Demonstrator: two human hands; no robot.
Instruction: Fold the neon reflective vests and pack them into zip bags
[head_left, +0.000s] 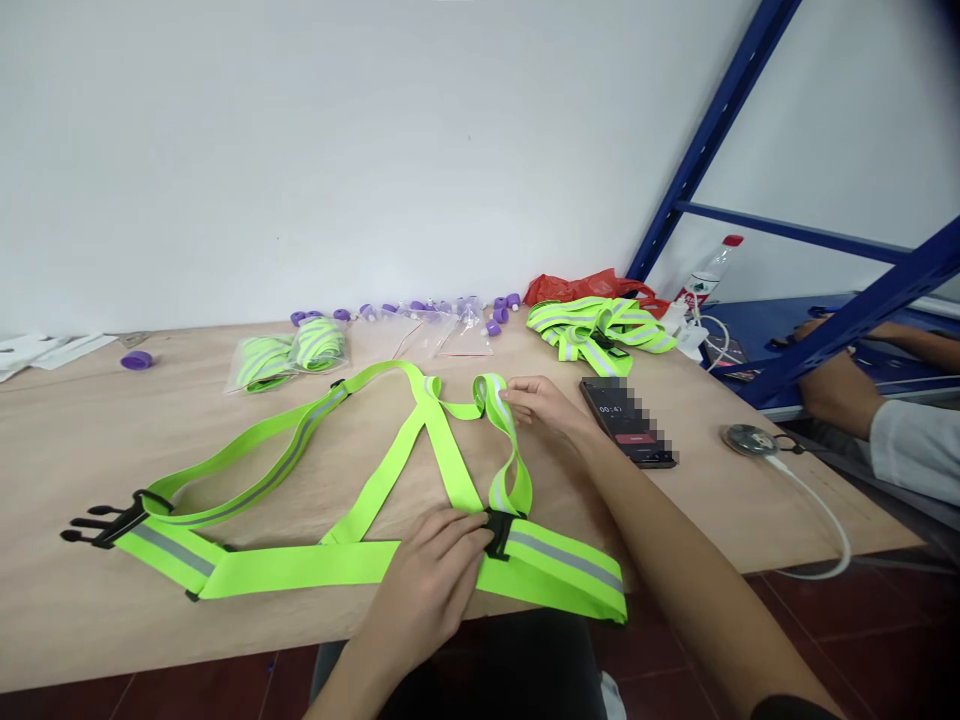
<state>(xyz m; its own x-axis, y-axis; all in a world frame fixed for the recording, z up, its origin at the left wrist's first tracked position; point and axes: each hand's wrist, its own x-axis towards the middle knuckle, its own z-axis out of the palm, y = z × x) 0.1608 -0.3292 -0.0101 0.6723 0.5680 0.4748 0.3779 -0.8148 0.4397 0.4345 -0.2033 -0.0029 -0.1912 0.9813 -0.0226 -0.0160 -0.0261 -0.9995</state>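
A neon green strap harness point(300, 570) with grey reflective stripes lies spread over the table. My left hand point(442, 560) is closed on the black buckle point(499, 534) near the front edge, on the harness's right part. Farther back, my right hand point(536, 402) pinches the looped shoulder strap point(493, 400), which stands partly raised. At the far left of the harness rests a black pronged buckle point(109, 524), touched by neither hand.
Behind are bagged green straps point(319, 345), clear bags point(465, 335), purple rings point(500, 312), a green strap bundle point(600, 325) and a red bag point(577, 287). A phone point(628, 422) and cabled round device point(748, 440) lie right. Another person's arm point(844, 395) is beyond the blue frame point(705, 140).
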